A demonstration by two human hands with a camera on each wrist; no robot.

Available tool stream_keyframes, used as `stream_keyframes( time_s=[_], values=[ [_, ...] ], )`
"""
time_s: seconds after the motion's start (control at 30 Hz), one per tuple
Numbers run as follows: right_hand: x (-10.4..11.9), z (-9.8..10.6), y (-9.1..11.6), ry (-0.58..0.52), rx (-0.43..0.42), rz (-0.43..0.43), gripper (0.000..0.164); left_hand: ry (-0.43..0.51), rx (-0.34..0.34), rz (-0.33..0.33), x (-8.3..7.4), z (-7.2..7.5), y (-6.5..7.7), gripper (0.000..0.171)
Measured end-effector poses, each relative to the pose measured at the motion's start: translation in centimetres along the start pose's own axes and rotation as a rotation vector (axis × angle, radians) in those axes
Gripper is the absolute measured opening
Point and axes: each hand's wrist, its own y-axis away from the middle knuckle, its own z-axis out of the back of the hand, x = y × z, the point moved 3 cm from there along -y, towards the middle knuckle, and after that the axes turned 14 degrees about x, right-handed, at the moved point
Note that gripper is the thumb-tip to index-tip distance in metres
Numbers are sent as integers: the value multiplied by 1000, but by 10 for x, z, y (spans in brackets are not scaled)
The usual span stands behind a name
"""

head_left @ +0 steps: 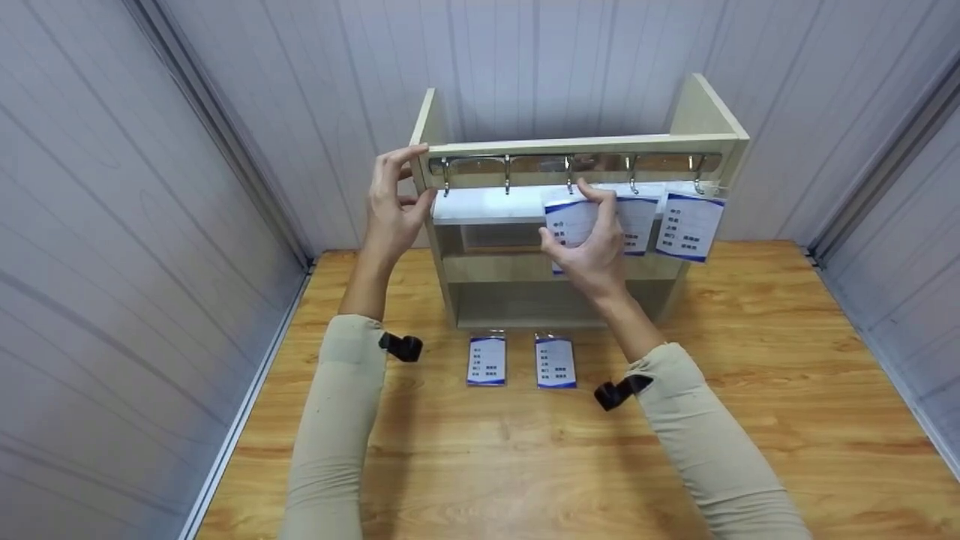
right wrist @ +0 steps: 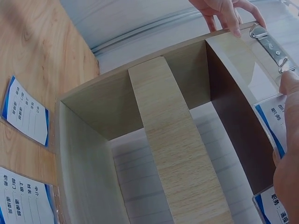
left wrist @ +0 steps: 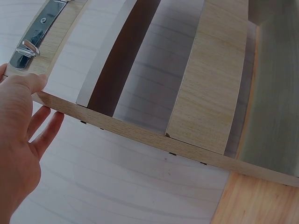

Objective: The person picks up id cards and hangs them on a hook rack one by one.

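Observation:
My left hand [head_left: 394,199] grips the upper left corner of a small wooden shelf [head_left: 442,262], its thumb on the front and its other fingers behind the side panel, as the left wrist view shows. Up at the middle hook [head_left: 568,176] of a metal hook rail [head_left: 536,163], my right hand [head_left: 596,244] holds a blue-and-white name badge [head_left: 561,217]. Its index fingertip is right at the hook, and the thumb lies at the badge's left edge. The hand hides part of this badge. Another badge [head_left: 640,225] hangs just right of it, and one more badge [head_left: 690,229] hangs from the far right hook.
Two name badges, a left one [head_left: 487,361] and a right one [head_left: 555,361], lie flat on the wood-grain surface [head_left: 495,465] before the shelf. The two leftmost hooks hold no badge. Pale panelled walls [head_left: 247,90] stand behind and on both sides.

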Motion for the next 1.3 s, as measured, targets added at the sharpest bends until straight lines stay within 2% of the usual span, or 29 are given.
stream_keyframes(
  time_s=[0.4, 0.87, 1.3],
  values=[
    [-4, -11, 2, -1, -18, -31, 74, 10, 1, 24, 0, 2, 2, 54],
    [-2, -14, 3, 75, -62, -43, 73, 2, -3, 23, 1, 0, 2, 55],
    [-8, -17, 13, 76, -90, -85, 83, 2, -4, 21, 2, 0, 1, 56]
  ],
)
